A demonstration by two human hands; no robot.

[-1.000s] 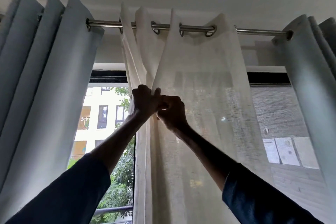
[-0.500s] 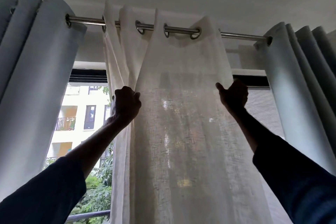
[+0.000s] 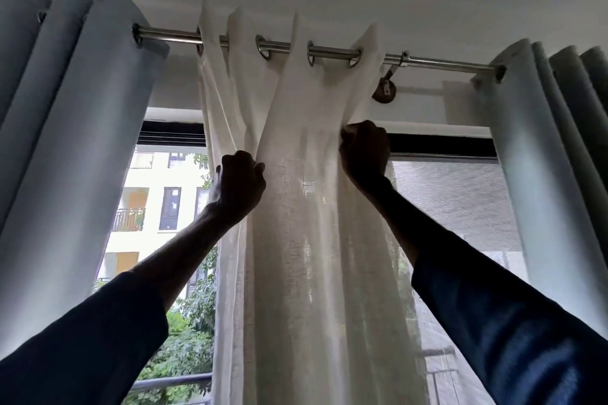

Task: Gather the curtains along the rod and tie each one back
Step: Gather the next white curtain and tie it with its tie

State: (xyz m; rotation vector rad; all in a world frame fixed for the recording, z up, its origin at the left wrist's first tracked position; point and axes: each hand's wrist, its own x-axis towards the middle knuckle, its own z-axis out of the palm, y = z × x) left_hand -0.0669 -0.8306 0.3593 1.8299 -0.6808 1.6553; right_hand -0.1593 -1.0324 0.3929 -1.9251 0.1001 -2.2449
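A sheer white curtain (image 3: pixel 306 223) hangs by metal eyelets from a steel rod (image 3: pixel 332 52) and is bunched into folds at the middle of the window. My left hand (image 3: pixel 238 182) grips its left folds below the rod. My right hand (image 3: pixel 363 151) grips the curtain's right edge, a little higher up. A grey-blue curtain (image 3: pixel 75 128) is gathered at the left end of the rod, and a second grey-blue curtain (image 3: pixel 543 154) at the right end. No tie-back is in view.
A rod bracket (image 3: pixel 386 89) is fixed to the wall just right of the white curtain. Behind the curtains is a window (image 3: pixel 164 194) with a building and trees outside. A mesh screen (image 3: pixel 450 200) covers the right pane. The ceiling is close above the rod.
My right hand went out right to the sheer curtain's edge, gripped it and has pulled it back left, narrowing the curtain and uncovering the bracket. My left hand kept its grip on the left folds.
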